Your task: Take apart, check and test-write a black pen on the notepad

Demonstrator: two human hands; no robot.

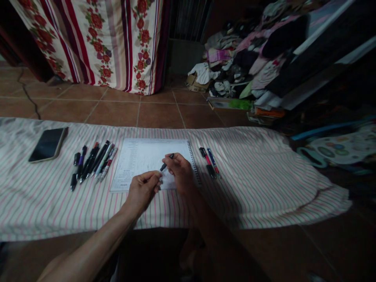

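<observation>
Over an open spiral-bound notebook (143, 149), my right hand (181, 172) is closed on a short dark pen (163, 167), tilted with its lower end toward my other hand. My left hand (143, 188) pinches something small and pale at that lower end; its kind is too small to make out. Faint pencil-like lines mark the page, and print runs along its left side. Left of the notebook lies a row of several pens (94, 162). On its right side are a red-and-black pen (207, 160) and a blue-and-red pen (213, 161).
A dark-screened phone (48, 145) lies at the left on the striped cloth (249, 176) covering the low table. Beyond it are floor tiles (117, 107), a floral curtain (117, 43) and a heap of clothes (243, 58). A patterned plastic item (340, 147) stands at the right.
</observation>
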